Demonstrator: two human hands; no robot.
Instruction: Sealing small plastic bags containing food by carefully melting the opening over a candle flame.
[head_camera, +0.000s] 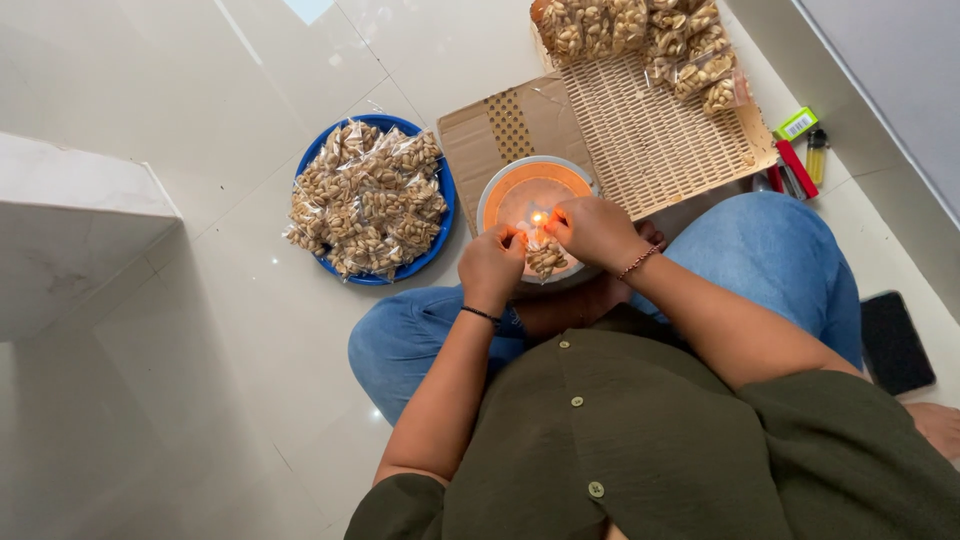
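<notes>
A small clear packet of nuts (546, 257) hangs between both hands, over an orange bowl (520, 190) where a small flame (537, 217) burns. The left hand (490, 267) pinches the packet's top edge at its left corner, fingers (512, 238) closed on the plastic; the right hand (595, 230) pinches the right corner the same way. The packet's body dangles just below the fingertips, its top near the flame. A blue plate (440, 190) piled with filled packets lies on the floor to the left; a woven tray (650, 140) sits beyond.
</notes>
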